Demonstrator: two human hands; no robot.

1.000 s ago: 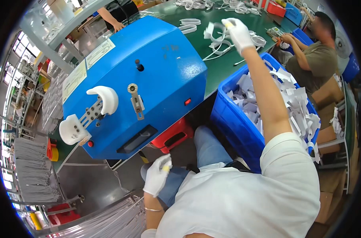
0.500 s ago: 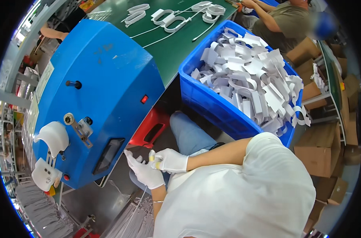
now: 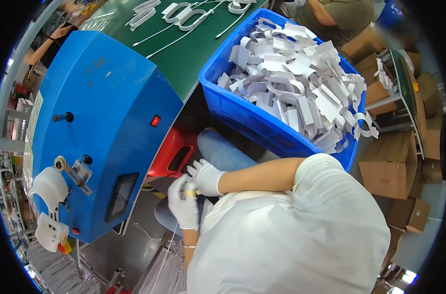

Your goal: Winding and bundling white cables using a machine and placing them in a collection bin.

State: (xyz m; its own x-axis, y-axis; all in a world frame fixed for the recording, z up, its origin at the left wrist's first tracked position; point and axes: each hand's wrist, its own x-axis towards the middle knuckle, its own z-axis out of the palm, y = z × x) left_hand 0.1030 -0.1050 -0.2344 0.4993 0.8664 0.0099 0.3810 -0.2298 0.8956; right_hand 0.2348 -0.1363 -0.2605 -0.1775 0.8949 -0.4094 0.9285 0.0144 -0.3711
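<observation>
Both of my hands wear white gloves and meet in front of my lap. My left hand (image 3: pixel 183 203) is closed and partly blurred. A small yellow-and-white patch (image 3: pixel 189 191) shows at its fingers; I cannot make out whether it is a held thing or part of a glove. My right hand (image 3: pixel 207 177) is beside it, fingers apart, with its lower edge close to that patch. Beneath my left wrist a thin white cable (image 3: pixel 172 241) runs down to a bundle of white cables (image 3: pixel 159 272); whether the hand holds it is hidden.
A blue machine (image 3: pixel 105 122) with a white curved holder (image 3: pixel 50 186) stands at the left. A blue crate (image 3: pixel 267 125) is heaped with white paper bands (image 3: pixel 301 83). Coiled white cables (image 3: pixel 191 18) lie on the green table (image 3: pixel 159 41). A red stool (image 3: pixel 171 152) and cardboard boxes (image 3: pixel 387 164) stand nearby.
My left hand has gone from outstretched fingers to a closed grip. My right hand's fingers have spread from a pinch. The view has shifted, so the machine and crate sit further left.
</observation>
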